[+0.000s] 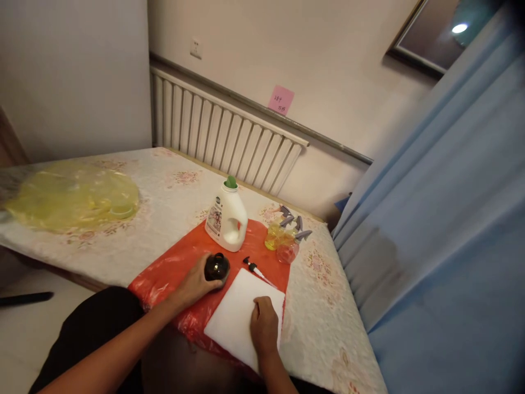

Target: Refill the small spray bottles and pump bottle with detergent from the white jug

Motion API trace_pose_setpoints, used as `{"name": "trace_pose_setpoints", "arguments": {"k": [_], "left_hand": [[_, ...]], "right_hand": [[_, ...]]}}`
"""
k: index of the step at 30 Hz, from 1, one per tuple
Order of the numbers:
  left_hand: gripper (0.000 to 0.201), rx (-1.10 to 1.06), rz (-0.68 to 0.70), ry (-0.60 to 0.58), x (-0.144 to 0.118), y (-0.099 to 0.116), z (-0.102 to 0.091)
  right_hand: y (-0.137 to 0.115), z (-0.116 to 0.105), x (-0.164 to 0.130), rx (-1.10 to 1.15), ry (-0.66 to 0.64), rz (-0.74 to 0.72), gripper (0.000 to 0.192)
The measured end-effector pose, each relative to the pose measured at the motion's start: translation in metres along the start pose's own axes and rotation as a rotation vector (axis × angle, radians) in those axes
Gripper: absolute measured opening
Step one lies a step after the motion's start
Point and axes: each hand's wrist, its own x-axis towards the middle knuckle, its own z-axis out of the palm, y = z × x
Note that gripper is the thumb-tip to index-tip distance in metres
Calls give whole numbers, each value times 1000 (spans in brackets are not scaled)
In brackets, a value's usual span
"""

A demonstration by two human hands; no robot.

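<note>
My left hand (200,282) is wrapped around the side of a dark, rounded bottle (217,266) with its neck uncovered. It stands on a red plastic sheet (172,268). My right hand (263,323) is curled closed over a white sheet (235,314), paper or cloth; whatever its fingers may hold is hidden. Between the bottle and the sprayers lies a black pump head (252,266) with a white tube, partly resting by the white sheet. Behind the dark bottle a white detergent jug (229,216) stands upright, a green piece (231,181) at its mouth.
Several small spray bottles (283,241), yellow and pink with grey triggers, cluster at the back right of the red plastic. A transparent yellow plastic bag (74,197) spreads over the left of the flowered tablecloth (315,306). A radiator (225,131) and a blue curtain (430,219) border the table.
</note>
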Motion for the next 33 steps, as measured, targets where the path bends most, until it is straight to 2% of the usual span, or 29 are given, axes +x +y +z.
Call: {"name": "trace_pose_setpoints", "arguments": {"k": [6,9,11,13,14,17,20,22,26,33], "left_hand": [[106,-7,28,-56,-17,-4,7],[105,133,104,-37,-18,-14,-5],[84,326,105,-6,-14,-24,-24],[53,501,14,30,-8,-36,-52],[46,534,-25,50,-5,-43,-68],[42,645,-176,75,1,-61,-112],[39,739,-287,33,0,-76,-135],[38,779,-317,0,-2,-83,-139],[36,831,-327,-49,-5,-88,-134],[36,893,-215,-67,-17,-83,-126]], "right_hand": [[1,0,-1,-1,6,-29,26],[3,2,-2,-24,1,-39,25],[5,3,-3,-36,1,-42,26],[6,3,-4,-39,1,-42,25],[6,4,-4,-39,-1,-40,25],[7,4,-4,-41,-14,-31,24],[7,4,-4,-48,-24,-19,24],[7,3,-4,-49,-27,-12,24],[5,2,-4,-52,-22,-5,24],[2,0,-4,-59,-1,-12,24]]}}
